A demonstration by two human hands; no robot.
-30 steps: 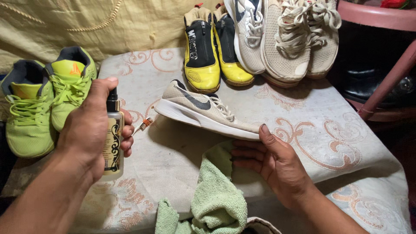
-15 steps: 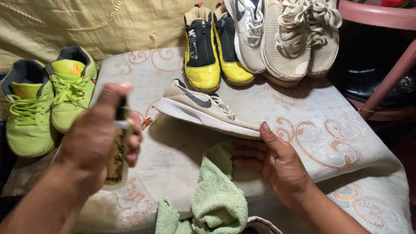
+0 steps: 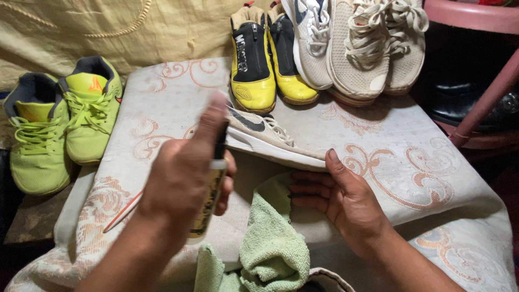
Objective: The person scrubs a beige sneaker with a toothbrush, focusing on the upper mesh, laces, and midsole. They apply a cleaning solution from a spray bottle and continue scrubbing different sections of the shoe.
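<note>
Spraying step in hand, by my read: left hand (image 3: 181,181) wraps a small spray bottle (image 3: 208,197), fingers closed round the body, index finger (image 3: 212,116) up on the black pump head, nozzle aimed toward the beige sneaker (image 3: 270,141). Bottle: slim cylinder, pale w/ dark ornament; blurred, detail unclear. Right hand (image 3: 338,203) lies mostly open, thumb against the sneaker's toe end, fingers spread flat below it; steadying, not clamping. Sneaker lies on its side on the tabletop (image 3: 378,162), knit upper, dark swoosh-shaped mark, white sole. Next move prob. needs a firm press on the pump w/ the shoe kept steady. Green terry cloth (image 3: 270,249), soft, nubby, bunched just below the right hand. Thin stick-like brush (image 3: 123,212) left of the bottle. Tabletop cover: off-white fabric, orange scrollwork.
</note>
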